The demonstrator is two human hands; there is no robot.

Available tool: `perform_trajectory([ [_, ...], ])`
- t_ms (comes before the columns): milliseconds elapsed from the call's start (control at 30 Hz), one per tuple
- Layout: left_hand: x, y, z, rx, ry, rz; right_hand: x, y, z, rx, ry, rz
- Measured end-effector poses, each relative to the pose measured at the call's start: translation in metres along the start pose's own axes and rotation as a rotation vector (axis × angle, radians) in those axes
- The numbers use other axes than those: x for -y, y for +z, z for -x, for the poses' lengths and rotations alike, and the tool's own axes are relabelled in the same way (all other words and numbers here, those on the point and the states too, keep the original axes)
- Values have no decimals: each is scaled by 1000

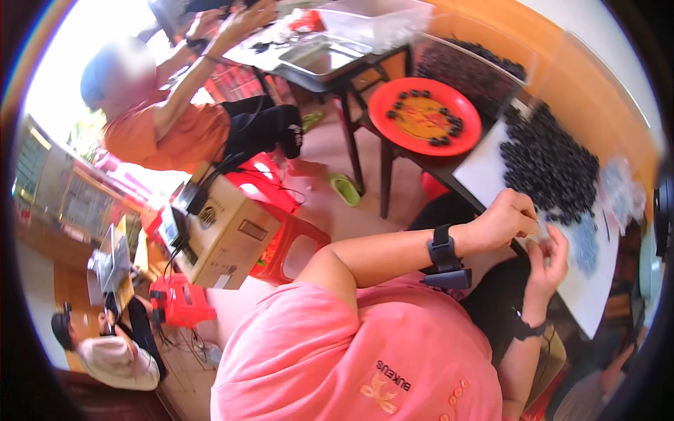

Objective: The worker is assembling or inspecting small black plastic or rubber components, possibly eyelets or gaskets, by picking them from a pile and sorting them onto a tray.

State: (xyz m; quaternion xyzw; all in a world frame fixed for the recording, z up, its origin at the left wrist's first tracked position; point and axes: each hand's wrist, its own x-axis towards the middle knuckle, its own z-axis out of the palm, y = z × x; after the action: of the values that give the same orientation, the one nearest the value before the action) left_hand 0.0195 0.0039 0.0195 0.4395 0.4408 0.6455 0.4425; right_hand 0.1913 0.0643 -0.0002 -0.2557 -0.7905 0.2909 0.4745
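pink shirt fabric (302, 351) sat nearest my camera. beyond, the left hand (497, 219) had its grip pinched narrow; the right hand (547, 265) was loosely curled. i couldn't tell whether either held anything. black pieces (551, 165) lay heaped near both on the white-topped counter (584, 303), beside pale blue bits (584, 245).

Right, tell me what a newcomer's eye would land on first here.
Most likely the bright red plate, right of top centre, with small dark pieces on it. Next comes the large black heap on the white board at right, then the left hand and right hand close together beside it.
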Motion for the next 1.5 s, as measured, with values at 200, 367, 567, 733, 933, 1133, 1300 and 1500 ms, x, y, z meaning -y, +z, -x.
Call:
perform_trajectory([
  [200, -24, -83, -11, -514, 307, -241, -29, -12, -5, -34, 276, -320],
  [367, -31, -154, -13, -809, 365, -687, -35, -10, -2, 6, 234, -280],
  [567, -25, -150, -5, -882, 595, -1073, -36, -10, -3, 1, 225, -258],
  [733, -24, -101, 38, -375, 371, -435, -39, -13, 0, 7, 219, -285],
  [933, 23, -80, 78, 155, -133, -446, -34, -10, -1, -8, 181, -275],
  [1133, 94, -114, 61, -132, 2, -1059, -29, -10, -1, 25, 141, -261],
  [1300, 103, -101, 36, 7, -314, -1183, -31, -10, 1, 12, 160, -259],
  [1500, 143, -136, -23, 227, -335, -1181, -23, -7, 1, 0, 147, -214],
])
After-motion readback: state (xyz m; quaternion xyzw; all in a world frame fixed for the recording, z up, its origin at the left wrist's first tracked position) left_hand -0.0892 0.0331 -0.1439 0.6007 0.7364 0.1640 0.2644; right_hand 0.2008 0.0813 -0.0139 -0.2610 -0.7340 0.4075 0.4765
